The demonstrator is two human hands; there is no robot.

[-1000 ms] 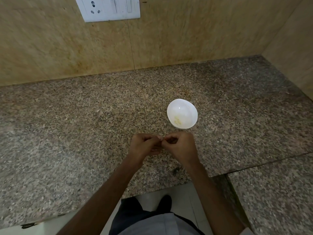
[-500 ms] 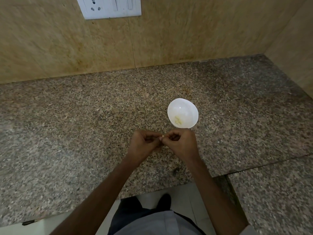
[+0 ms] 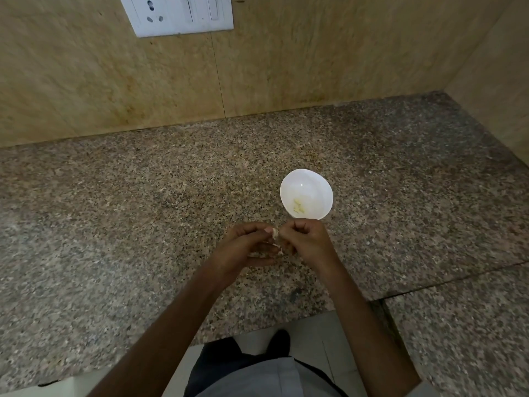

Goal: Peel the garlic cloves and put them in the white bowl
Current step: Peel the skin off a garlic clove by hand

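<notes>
peeling a clove over the counter

the left hand point(image 3: 246, 247) and right hand point(image 3: 303, 243) meet fingertip to fingertip, both curled and pinching a small pale garlic clove point(image 3: 275, 233); a papery wisp of skin point(image 3: 280, 251) hangs below. this looks like mid-peel. next, strip the last skin and drop the clove in the white bowl point(image 3: 312, 183), smooth and round, just beyond the right hand on the speckled granite counter point(image 3: 143, 224), with a few yellowish peeled cloves point(image 3: 298, 209) inside.

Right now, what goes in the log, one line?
step: peeling | left hand and right hand: pinching garlic clove | bowl: some peeled bits inside
</notes>
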